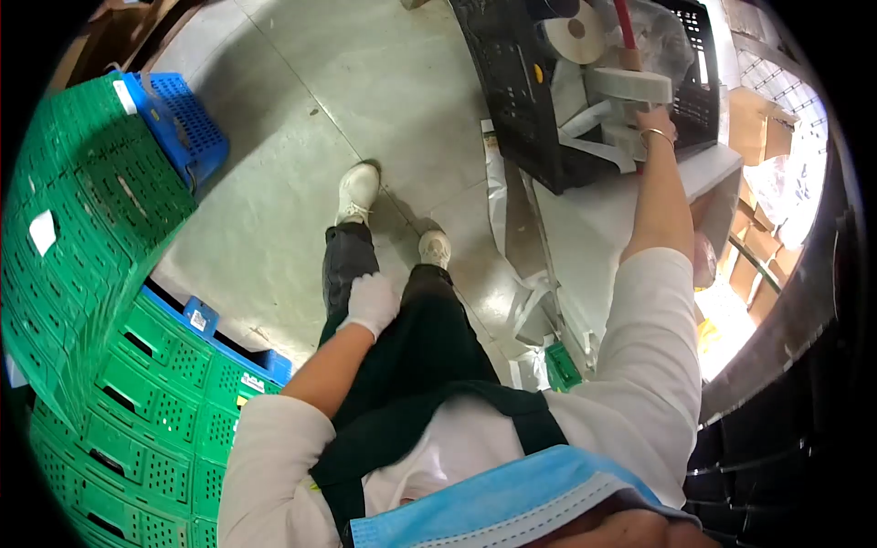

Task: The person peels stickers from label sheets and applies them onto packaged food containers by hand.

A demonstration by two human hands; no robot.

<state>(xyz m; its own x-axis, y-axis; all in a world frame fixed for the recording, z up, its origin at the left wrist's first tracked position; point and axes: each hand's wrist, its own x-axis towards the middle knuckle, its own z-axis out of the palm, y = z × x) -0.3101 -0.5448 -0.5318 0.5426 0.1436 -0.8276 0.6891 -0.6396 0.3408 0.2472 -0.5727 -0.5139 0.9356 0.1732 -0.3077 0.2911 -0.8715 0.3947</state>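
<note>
My right hand, bare with a bracelet at the wrist, reaches into a black plastic crate. It is at a thick white roll, one of several rolls there; its fingers are mostly hidden, so I cannot tell whether it grips one. A red rod rises behind the roll. Beside it are a wide label roll with a brown core and loose white strips. My left hand, in a white glove, is in front of my dark trousers. Its fingers look curled together, with nothing visible in them.
The black crate sits on a pale surface at the right. Stacked green crates and a blue crate stand at the left. A small green container is low beside the pale surface. Cardboard boxes are at far right.
</note>
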